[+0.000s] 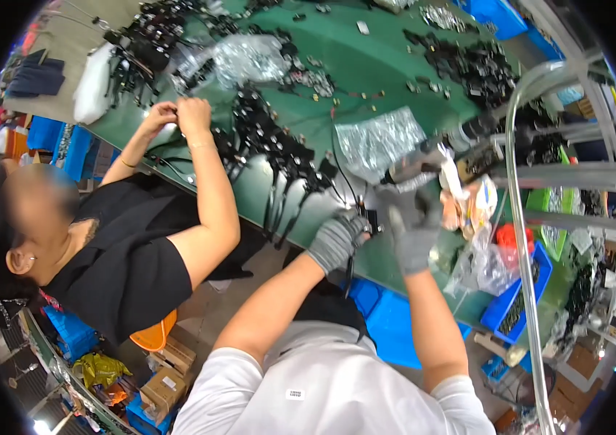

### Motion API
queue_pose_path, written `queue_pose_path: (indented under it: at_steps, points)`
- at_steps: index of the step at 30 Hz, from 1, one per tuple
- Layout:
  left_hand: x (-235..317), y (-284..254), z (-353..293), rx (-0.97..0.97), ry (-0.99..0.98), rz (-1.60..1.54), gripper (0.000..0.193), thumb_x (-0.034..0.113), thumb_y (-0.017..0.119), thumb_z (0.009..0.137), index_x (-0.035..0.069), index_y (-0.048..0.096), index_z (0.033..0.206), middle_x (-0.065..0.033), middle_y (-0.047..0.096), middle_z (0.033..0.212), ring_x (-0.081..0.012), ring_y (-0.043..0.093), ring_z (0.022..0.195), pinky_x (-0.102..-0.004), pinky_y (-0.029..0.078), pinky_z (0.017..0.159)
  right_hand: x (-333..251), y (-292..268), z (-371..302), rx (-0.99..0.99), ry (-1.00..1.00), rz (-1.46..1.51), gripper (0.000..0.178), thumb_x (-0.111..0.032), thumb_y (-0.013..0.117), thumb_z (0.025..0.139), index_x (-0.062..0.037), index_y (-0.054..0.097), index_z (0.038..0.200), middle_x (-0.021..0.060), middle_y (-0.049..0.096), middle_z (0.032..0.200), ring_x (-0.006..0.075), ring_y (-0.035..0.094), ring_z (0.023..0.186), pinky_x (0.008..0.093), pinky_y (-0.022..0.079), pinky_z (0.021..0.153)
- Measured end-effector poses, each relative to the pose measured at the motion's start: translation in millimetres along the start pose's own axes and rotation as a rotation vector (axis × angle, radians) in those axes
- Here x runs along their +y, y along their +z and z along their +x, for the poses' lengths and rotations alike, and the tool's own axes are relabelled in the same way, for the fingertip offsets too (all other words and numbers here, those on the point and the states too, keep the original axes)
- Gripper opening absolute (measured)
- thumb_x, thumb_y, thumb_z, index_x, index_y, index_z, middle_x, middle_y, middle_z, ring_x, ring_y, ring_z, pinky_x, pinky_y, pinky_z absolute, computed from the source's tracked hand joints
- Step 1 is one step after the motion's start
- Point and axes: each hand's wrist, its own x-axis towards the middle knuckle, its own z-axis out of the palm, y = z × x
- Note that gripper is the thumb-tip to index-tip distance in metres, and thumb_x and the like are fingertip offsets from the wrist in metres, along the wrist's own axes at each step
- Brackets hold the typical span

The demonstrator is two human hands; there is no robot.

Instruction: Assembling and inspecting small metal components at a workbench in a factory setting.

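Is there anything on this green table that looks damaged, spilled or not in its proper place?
Nothing looks damaged or spilled. The green table is cluttered with black parts and crumpled clear bags. The left hand and right hand, both gloved, work at its edge.

A long green workbench (pixel 366 69) runs beside a grey metal rack (pixel 576 177), with blue bins (pixel 387 319) on the floor beneath.

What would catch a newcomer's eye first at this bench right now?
Likely the two grey-gloved hands at centre: the left hand pinches a small black part at the edge of the green table, and the right hand grips a power screwdriver above it. To the left, a co-worker in black handles black cable assemblies strewn across the table.
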Motion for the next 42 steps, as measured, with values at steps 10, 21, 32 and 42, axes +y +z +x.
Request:
queue_pose_path:
  at_steps: [10, 21, 32, 42]
  points:
    - [-11.0, 17.8, 4.2, 0.052, -0.064, -0.178, 0.031, 0.027, 0.075, 0.080, 0.010, 0.068, 0.105, -0.0168, 0.062, 0.116, -0.0365, 0.065, 0.095, -0.0457, 0.054, 0.083, -31.6, 34.9, 83.8, 0.123, -0.096, 0.173, 0.030, -0.018, 0.075, 0.083, -0.0014, 0.061, 0.104, 0.0054, 0.063, 0.082, 0.0147, 0.059, 0.070, 0.0286, 0.049, 0.063]
    - [-5.1, 11.7, 1.9, 0.026, -0.061, -0.179, 0.031, 0.024, 0.075, 0.081, 0.009, 0.066, 0.106, -0.0134, 0.062, 0.111, -0.0326, 0.065, 0.093, -0.0419, 0.056, 0.081, -90.2, -34.7, 54.9, -0.009, 0.303, 0.585, 0.023, -0.011, 0.074, 0.085, -0.0033, 0.062, 0.103, 0.0027, 0.062, 0.078, 0.0087, 0.055, 0.059, 0.0218, 0.042, 0.051]
    - [-1.3, 6.8, 4.0, 0.040, -0.050, -0.169, 0.029, 0.021, 0.076, 0.080, 0.008, 0.066, 0.104, -0.0116, 0.063, 0.108, -0.0314, 0.065, 0.093, -0.0403, 0.056, 0.081, -65.2, -17.3, 30.0, 0.000, 0.319, 0.670, 0.033, -0.013, 0.075, 0.083, -0.0028, 0.058, 0.109, 0.0071, 0.064, 0.092, 0.0145, 0.064, 0.071, 0.0239, 0.049, 0.054]
    - [-2.2, 10.7, 3.4, 0.064, -0.053, -0.174, 0.030, 0.022, 0.076, 0.080, 0.009, 0.067, 0.105, -0.0131, 0.063, 0.110, -0.0325, 0.065, 0.095, -0.0408, 0.056, 0.082, -71.5, -16.1, 29.2, -0.041, 0.290, 0.625, 0.029, -0.016, 0.074, 0.082, -0.0052, 0.055, 0.101, 0.0046, 0.061, 0.081, 0.0109, 0.060, 0.066, 0.0216, 0.046, 0.054]
